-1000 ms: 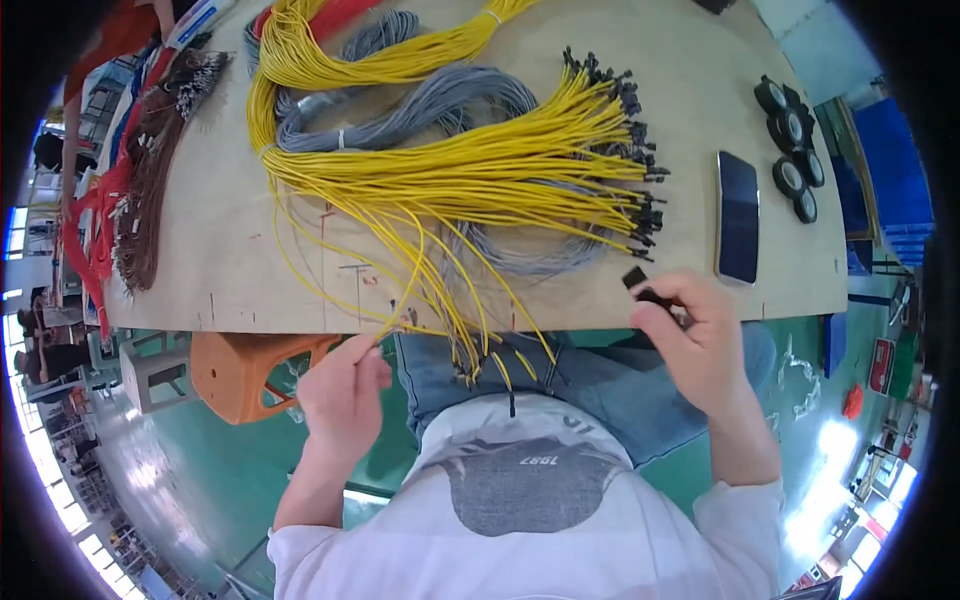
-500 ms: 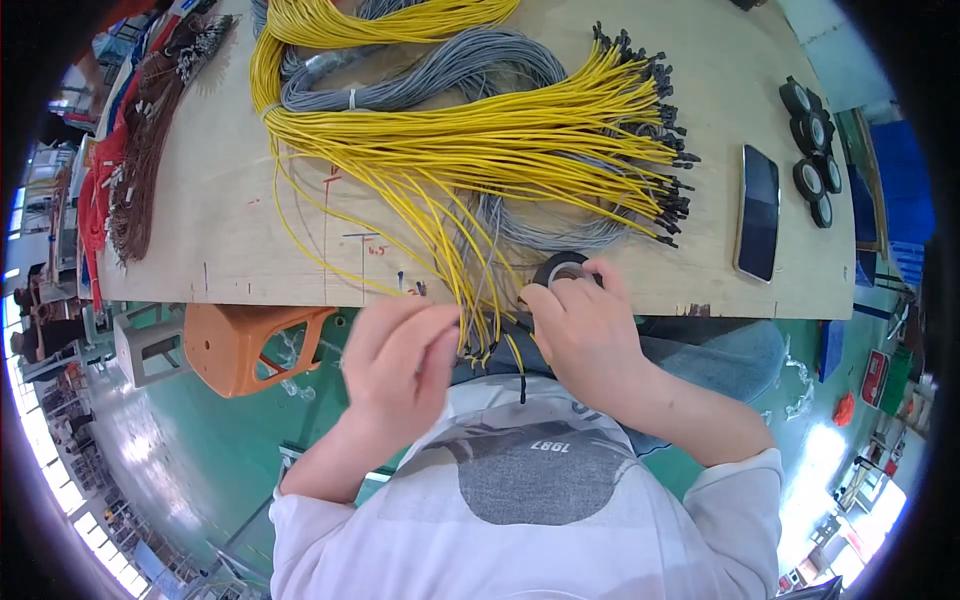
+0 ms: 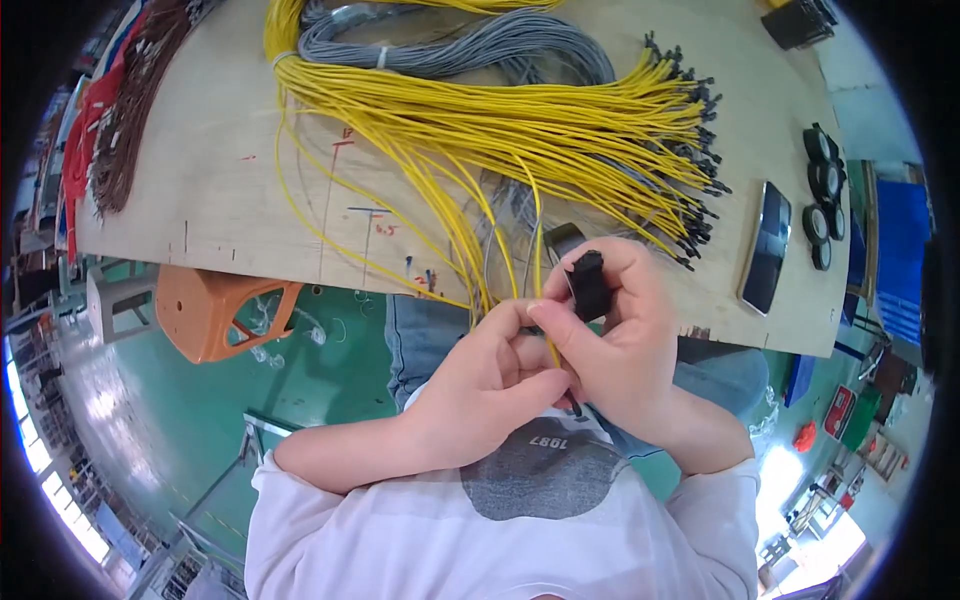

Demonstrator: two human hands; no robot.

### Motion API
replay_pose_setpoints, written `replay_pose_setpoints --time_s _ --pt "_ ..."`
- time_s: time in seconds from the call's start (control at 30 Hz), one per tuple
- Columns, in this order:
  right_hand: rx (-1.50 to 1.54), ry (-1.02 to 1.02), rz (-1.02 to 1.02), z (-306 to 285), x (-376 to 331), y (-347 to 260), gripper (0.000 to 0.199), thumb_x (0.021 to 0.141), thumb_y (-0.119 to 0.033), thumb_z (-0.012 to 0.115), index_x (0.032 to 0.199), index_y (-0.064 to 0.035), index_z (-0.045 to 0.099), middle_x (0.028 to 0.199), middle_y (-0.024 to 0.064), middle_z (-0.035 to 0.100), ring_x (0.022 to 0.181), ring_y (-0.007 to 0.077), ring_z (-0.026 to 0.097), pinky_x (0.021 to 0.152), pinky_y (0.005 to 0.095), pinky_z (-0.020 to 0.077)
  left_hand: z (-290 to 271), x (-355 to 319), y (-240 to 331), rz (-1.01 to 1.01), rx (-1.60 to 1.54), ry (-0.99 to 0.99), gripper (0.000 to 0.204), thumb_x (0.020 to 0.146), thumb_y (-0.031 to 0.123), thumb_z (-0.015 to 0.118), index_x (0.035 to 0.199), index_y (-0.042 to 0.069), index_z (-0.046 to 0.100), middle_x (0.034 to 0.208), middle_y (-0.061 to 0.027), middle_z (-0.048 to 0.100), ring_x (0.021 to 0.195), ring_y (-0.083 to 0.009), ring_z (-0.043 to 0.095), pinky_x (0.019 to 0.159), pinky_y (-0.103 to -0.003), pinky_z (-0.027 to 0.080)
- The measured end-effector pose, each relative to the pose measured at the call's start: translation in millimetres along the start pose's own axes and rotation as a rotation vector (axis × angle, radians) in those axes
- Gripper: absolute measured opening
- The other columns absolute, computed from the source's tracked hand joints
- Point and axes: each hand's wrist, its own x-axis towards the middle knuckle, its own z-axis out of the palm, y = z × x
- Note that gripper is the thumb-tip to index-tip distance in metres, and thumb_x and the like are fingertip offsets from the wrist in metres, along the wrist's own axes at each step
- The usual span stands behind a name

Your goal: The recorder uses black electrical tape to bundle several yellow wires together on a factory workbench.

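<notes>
In front of my chest, at the table's near edge, my two hands meet. My left hand [image 3: 495,385] is closed, with thumb and fingers pinching a yellow cable [image 3: 538,250] near its dark lower end. My right hand [image 3: 630,335] is closed on black tape [image 3: 591,288], its thumb against the same cable. Part of a tape roll [image 3: 564,241] shows just behind the right fingers; whether they grip it is hidden. More loose yellow cables run past my left hand from the large yellow cable bundle [image 3: 480,115], whose black connectors [image 3: 705,190] fan out at the right.
A grey cable bundle [image 3: 480,50] lies behind the yellow one. On the wooden table [image 3: 240,190] are a phone [image 3: 767,250] and several black tape rolls [image 3: 817,225] at the right. Brown cables [image 3: 135,110] lie far left. An orange stool [image 3: 195,315] stands beside the table.
My hands have come together, the left moving right onto a yellow cable. Black tape now stands up in my right fingers. The view has shifted slightly.
</notes>
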Motion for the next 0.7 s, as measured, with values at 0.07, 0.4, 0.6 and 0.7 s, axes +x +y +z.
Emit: replay_pose_setpoints --time_s 0.07,0.4,0.6,0.7 --pt "0.036 0.034 -0.081 3.7 1.3 -1.8 0.024 0.075 0.0 0.063 0.095 -0.0024 0.05 0.083 0.0028 0.054 0.07 0.008 0.052 0.062 0.0224 0.0442 -5.9 -4.4 4.6 -0.022 0.0 -0.003 0.033 0.085 0.0 0.047 0.113 -0.002 0.031 0.087 -0.0085 0.054 0.084 -0.0126 0.055 0.074 -0.026 0.045" --pt "-0.141 -0.746 -0.229 -17.0 48.7 -12.0 0.023 0.073 -0.007 0.065 0.094 -0.0052 0.056 0.08 0.0018 0.059 0.075 0.0108 0.057 0.092 0.0382 0.0362 -25.4 -28.7 44.4 0.357 1.07 0.064 0.024 0.084 0.0 0.05 0.107 -0.002 0.045 0.078 -0.0132 0.058 0.066 -0.0211 0.059 0.059 -0.028 0.046" --pt "-0.219 -0.582 -0.019 -10.1 47.6 -19.9 0.024 0.07 -0.007 0.067 0.091 -0.0061 0.055 0.073 0.0039 0.054 0.066 0.0205 0.048 0.068 0.0303 0.039 -39.7 -21.1 49.2 -0.021 0.176 0.134 0.019 0.091 0.008 0.043 0.107 -0.001 0.042 0.093 -0.0122 0.061 0.082 -0.0158 0.06 0.072 -0.026 0.048" --pt "-0.347 -0.591 -0.128 -12.2 51.8 -24.8 0.024 0.07 -0.007 0.067 0.09 -0.0075 0.055 0.075 0.0047 0.055 0.064 0.0232 0.049 0.072 0.032 0.0384 -41.3 -22.3 55.2 -0.028 -0.077 0.174 0.041 0.092 0.03 0.039 0.115 -0.004 0.042 0.107 -0.0216 0.057 0.097 -0.0295 0.058 0.082 -0.039 0.047"
